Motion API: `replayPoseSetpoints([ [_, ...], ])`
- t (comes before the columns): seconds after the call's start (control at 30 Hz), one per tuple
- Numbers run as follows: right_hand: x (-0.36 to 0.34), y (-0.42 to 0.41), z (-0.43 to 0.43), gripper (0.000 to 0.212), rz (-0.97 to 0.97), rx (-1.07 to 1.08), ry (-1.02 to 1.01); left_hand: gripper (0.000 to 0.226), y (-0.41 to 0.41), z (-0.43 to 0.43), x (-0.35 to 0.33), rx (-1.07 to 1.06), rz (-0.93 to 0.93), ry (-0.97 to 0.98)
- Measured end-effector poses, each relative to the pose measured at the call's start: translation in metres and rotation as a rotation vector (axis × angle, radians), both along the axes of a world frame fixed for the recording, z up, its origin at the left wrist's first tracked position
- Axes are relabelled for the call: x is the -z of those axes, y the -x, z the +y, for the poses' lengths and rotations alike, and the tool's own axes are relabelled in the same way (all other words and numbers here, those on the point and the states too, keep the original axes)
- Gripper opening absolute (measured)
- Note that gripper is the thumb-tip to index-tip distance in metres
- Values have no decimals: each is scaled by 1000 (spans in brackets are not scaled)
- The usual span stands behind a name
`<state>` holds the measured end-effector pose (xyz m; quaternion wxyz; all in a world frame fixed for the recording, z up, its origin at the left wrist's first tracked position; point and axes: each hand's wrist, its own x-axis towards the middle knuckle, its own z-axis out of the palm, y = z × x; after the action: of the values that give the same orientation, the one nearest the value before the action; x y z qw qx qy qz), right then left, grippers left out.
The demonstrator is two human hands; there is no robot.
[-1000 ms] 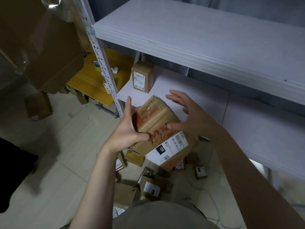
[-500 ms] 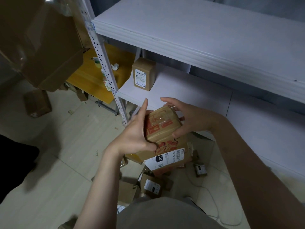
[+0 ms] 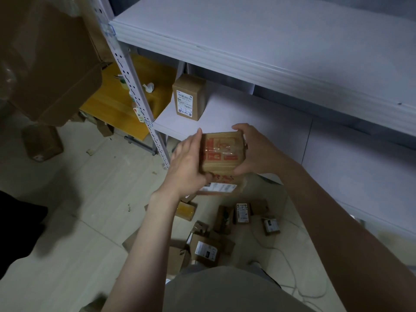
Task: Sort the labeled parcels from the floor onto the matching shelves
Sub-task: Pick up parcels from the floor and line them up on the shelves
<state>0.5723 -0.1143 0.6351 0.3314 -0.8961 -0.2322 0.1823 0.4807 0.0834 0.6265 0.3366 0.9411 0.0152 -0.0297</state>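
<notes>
I hold a brown cardboard parcel with red print and clear tape between both hands, just in front of the lower white shelf. My left hand grips its left side with the thumb underneath. My right hand wraps round its right side. A white label shows on the parcel's underside. One labeled parcel stands upright at the shelf's left end. Several small labeled parcels lie scattered on the floor below my arms.
An upper white shelf overhangs the lower one. A perforated white upright post frames the rack's left side. Beyond it stands a yellow wooden table. A large taped cardboard box looms at left. White cable trails on the floor.
The parcel turned from tilted to squarer and moved up toward the lower shelf. Both hands closed firmly onto its sides; the right hand was spread open a second ago.
</notes>
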Motion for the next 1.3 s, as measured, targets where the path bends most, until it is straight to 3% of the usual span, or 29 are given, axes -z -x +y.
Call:
replayPoseSetpoints([
  [0.17, 18, -17, -5, 92, -67, 299, -107, 102, -16, -1, 1, -133, -9, 43],
  [0.3, 34, -49, -11, 91, -32, 545, -150, 94, -41, 9, 0, -73, 44, -15],
  [0.43, 48, -88, -2, 87, 33, 657, -187, 83, -77, 24, -10, -37, 45, -89],
  [0.8, 83, -150, 38, 78, 95, 684, -110, 72, -126, 66, 17, -28, 161, -157],
  [0.9, 91, -163, 50, 74, 146, 731, -173, 71, -137, 70, 21, -8, 177, -188],
  [1.07, 89, -187, 68, 86, 104, 692, -93, 73, -152, 80, 24, 18, 142, -225],
  [1.3, 94, -214, 81, 90, 111, 684, -173, 82, -170, 93, 34, 90, 144, -304],
])
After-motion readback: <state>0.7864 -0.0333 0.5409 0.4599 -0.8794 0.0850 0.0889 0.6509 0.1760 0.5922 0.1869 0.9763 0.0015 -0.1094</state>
